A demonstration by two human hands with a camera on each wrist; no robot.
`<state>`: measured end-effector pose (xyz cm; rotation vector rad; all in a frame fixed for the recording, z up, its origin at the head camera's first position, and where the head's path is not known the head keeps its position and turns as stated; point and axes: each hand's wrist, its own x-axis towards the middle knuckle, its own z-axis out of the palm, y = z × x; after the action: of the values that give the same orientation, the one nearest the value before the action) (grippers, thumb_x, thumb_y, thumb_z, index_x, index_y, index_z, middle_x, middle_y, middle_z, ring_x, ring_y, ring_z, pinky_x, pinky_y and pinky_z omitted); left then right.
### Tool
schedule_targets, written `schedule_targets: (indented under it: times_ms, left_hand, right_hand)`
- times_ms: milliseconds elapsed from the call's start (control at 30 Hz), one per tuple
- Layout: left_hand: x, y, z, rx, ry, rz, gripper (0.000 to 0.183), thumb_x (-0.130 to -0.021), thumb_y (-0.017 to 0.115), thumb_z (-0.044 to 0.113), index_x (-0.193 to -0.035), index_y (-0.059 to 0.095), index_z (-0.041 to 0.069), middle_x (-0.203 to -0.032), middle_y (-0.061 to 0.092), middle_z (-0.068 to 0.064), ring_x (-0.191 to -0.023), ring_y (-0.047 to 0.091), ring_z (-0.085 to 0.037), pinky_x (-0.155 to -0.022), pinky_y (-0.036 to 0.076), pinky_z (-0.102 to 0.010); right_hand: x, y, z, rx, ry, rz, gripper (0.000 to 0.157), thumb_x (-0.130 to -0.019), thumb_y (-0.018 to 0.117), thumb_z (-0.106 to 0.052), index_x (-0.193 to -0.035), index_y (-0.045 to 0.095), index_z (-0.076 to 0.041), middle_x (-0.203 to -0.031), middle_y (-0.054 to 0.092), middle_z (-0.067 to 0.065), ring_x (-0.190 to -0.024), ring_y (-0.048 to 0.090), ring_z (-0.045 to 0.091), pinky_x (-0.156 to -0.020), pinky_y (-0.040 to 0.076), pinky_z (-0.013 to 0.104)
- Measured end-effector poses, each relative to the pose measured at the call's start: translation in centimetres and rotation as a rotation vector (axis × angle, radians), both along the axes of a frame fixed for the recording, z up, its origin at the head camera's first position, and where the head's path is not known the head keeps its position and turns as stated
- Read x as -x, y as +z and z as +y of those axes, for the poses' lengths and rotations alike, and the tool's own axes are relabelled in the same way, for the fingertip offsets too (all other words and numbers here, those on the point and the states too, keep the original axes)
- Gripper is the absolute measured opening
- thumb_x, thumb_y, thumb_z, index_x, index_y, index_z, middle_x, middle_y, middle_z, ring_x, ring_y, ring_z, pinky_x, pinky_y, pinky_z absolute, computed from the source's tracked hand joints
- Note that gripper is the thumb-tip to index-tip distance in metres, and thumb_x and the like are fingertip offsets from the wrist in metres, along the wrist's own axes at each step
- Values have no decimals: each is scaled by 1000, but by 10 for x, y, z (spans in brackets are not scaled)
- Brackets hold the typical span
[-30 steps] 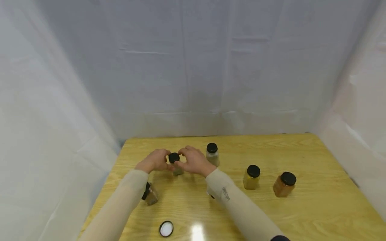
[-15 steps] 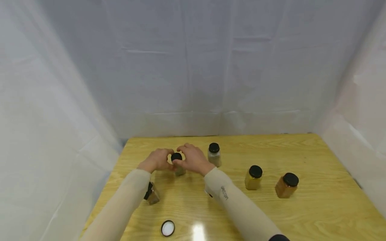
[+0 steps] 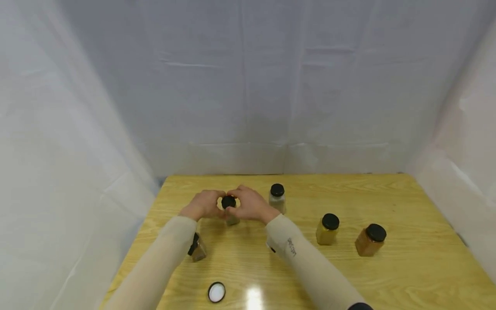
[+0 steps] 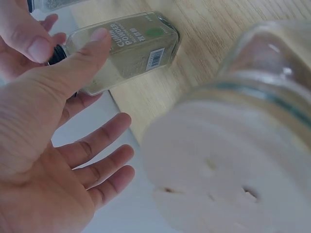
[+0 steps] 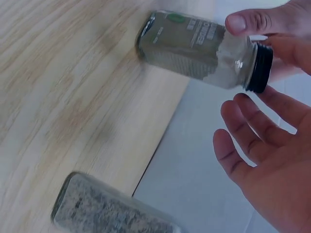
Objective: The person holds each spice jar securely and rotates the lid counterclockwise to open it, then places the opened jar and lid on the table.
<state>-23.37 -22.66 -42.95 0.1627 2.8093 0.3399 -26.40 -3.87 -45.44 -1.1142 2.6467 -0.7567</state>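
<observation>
A clear jar of cumin powder [image 4: 141,48] with a black lid [image 5: 261,68] stands on the left part of the table, between both hands. My left hand [image 3: 205,204] grips it near the neck, its thumb along the glass and its lower fingers spread free. My right hand [image 3: 252,204] pinches the black lid between thumb and index finger, the other fingers loosely bent beside it. Part of the jar is hidden behind the hands in the head view. Just right of it stands a jar with grey speckled contents [image 5: 107,208] and a black lid.
A jar with brownish contents [image 3: 199,252] stands by my left forearm, its pale top [image 4: 228,160] large in the left wrist view. An upturned lid [image 3: 216,292] lies near the front. A yellow-powder jar [image 3: 327,234] and an orange-brown jar [image 3: 367,245] stand at right.
My right index finger, lifted off half a second ago, has come down to the lid, and both hands close in round the jar's top. The head view has shifted slightly.
</observation>
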Motion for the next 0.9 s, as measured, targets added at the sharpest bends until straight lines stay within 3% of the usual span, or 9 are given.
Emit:
schedule_targets:
  times_ms: [167,400,500,667,900]
  left_hand:
    - [0,2,5,-4,3,-3,74,-90,86,37,-152,56,10,-149,61,-17,-134,60,-42,-110,49,-58]
    - [-1,4,3,9,16,-11,79,-88,88,40,-152,56,6,-152,59,-19,-136,57,-43,-112,46,-61]
    - [-2,5,1,3,24,-16,79,-87,88,40,-151,56,6,-151,59,-19,-137,57,-43,-112,47,-60]
    - [-3,6,-1,18,32,8,78,-85,89,44,-146,61,5,-146,63,-19,-132,61,-43,-111,47,-61]
    - [-2,2,-1,46,26,52,71,-84,89,46,-139,68,5,-139,69,-16,-124,66,-41,-106,51,-59]
  right_hand:
    - [-3,2,-2,-8,-10,25,52,-104,67,-36,-149,59,-13,-130,64,8,-112,66,24,-99,56,43]
    - [-1,-1,0,-5,-57,17,60,-103,70,-40,-152,55,-10,-141,62,14,-123,64,27,-102,55,48]
    - [1,-3,2,4,-70,17,55,-102,71,-39,-146,58,-10,-138,63,14,-121,65,27,-100,55,47]
    - [2,-2,6,20,-49,26,42,-102,72,-35,-135,66,-11,-129,66,9,-115,66,26,-98,56,45]
    - [2,-2,4,14,-13,18,46,-103,67,-35,-140,63,-9,-132,65,12,-118,65,27,-100,55,46]
